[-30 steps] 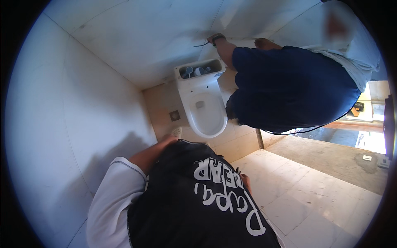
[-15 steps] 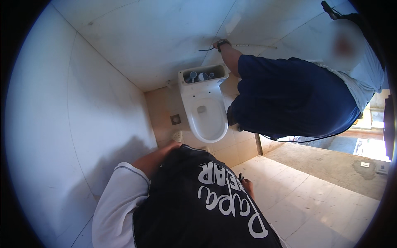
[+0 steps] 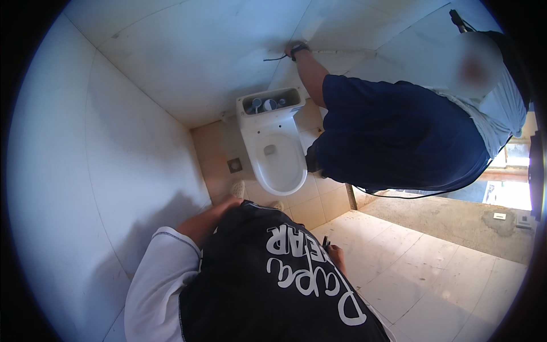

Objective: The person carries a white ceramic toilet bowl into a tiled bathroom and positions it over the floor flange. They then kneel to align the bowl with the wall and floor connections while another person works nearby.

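Observation:
My left forearm (image 3: pixel 205 221) comes out of a white sleeve and runs toward my waist; the black shirt hides the fingers of that hand. At the right side of my shirt, my right hand (image 3: pixel 337 257) is closed on a small dark object (image 3: pixel 326 243), whose kind I cannot make out. Ahead of me stands a white toilet (image 3: pixel 280 185), its seat off and its tank open. Several grey and white fittings (image 3: pixel 270 105) show inside the tank. Neither of my hands touches the toilet.
At right a co-worker in dark blue bends over, a hand with a wristwatch (image 3: pixel 298 50) at the wall, holding a thin black cable (image 3: pixel 274 58). A pale strip (image 3: pixel 345 52) runs along that wall. A floor drain (image 3: pixel 234 165) lies left of the toilet; a raised threshold (image 3: pixel 351 196) is at right.
The view has shifted slightly, moving the room a little to the left in the picture. The co-worker's hand with the cable is a bit higher on the wall. My hands look unchanged.

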`<state>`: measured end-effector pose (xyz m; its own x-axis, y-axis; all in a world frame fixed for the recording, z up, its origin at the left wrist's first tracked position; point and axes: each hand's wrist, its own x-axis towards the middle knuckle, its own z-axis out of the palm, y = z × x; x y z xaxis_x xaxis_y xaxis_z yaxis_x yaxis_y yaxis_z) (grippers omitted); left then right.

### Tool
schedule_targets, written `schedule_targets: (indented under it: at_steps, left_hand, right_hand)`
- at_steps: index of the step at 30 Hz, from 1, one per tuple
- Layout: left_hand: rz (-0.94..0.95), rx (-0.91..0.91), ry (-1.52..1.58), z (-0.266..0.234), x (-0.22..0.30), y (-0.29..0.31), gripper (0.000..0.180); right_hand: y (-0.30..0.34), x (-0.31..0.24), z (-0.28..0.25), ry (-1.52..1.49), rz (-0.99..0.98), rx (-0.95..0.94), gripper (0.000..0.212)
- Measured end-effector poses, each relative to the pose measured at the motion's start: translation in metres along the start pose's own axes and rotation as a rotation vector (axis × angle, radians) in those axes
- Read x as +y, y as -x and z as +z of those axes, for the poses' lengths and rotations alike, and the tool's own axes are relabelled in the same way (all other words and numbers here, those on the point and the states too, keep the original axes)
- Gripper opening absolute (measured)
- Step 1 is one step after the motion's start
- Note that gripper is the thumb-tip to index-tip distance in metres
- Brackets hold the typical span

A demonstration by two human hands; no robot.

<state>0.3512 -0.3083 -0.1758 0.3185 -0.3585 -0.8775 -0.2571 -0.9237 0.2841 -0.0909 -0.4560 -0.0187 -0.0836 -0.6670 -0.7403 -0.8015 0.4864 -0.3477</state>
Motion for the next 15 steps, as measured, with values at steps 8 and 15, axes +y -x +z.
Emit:
schedule_targets:
  at_steps: [8,15]
  left_hand:
    - [0.015,-0.003,0.003,-0.004,0.002,0.011,0.061]
    - [0.031,-0.029,-0.047,-0.015,0.002,0.018,0.060]
  right_hand:
    - [0.017,0.004,0.001,0.053,0.060,0.025,0.033]
    - [0.023,0.002,0.001,0.048,0.018,0.015,0.029]
